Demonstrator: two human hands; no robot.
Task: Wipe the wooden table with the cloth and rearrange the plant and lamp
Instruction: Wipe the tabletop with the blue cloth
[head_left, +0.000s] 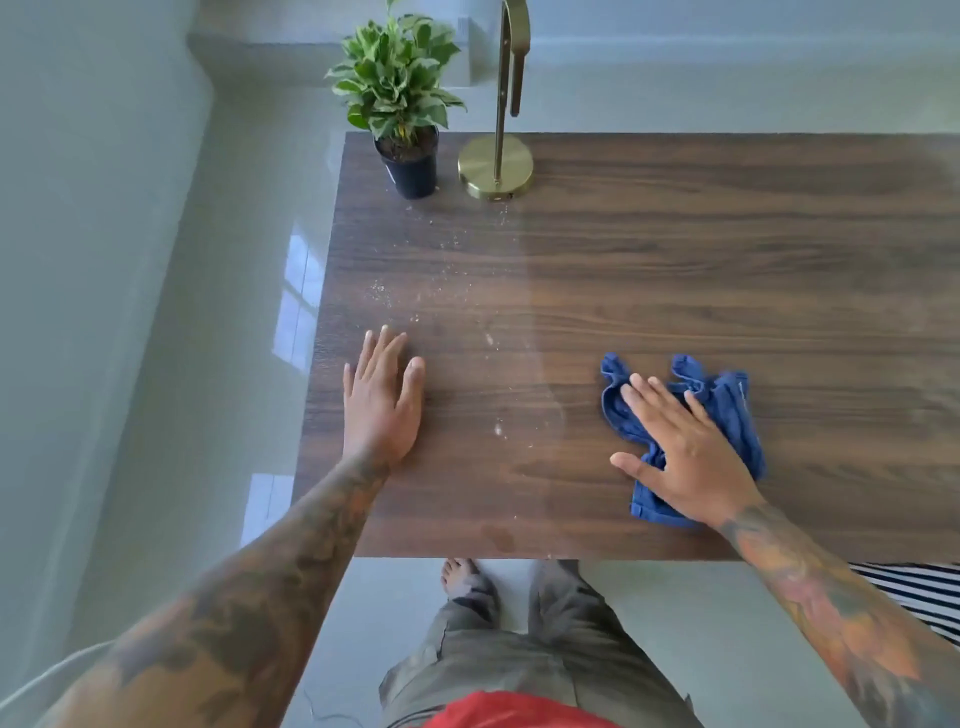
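One blue cloth (727, 415) lies crumpled on the wooden counter (675, 249), right of centre and toward the near edge. Right hand (685, 457) rests flat on top of it, fingers (644, 402) straight and spread, pressing rather than gripping; nothing is pinched. Left hand (382, 402) lies palm-down on bare wood near the left edge, fingers extended, holding nothing.

Handling, judged: cloth is soft, light and limp, so it should bunch under a push; a flat palm across its middle looks the better hold for wiping, and a pinch at a corner for lifting.

Pale crumbs (441, 270) scatter over the left half of the counter, from just in front of the pot down past the left hand toward the near edge. That area appears not yet wiped.

Plant (397, 78) in a small black pot (410, 166) stands upright at the far left corner, close to the left and far edges. Likely light but top-heavy; grasp at the pot wall, not the foliage. Lamp (496, 166), brass with a round base, stands just beside the pot, apart from it. Its stem runs out of the top of the view; probably heavier, best lifted low on the stem.

Open room: the right and far-right expanse of the counter is bare wood. The left edge drops to glossy floor (234, 312), so sweeping leftward risks pushing crumbs off.
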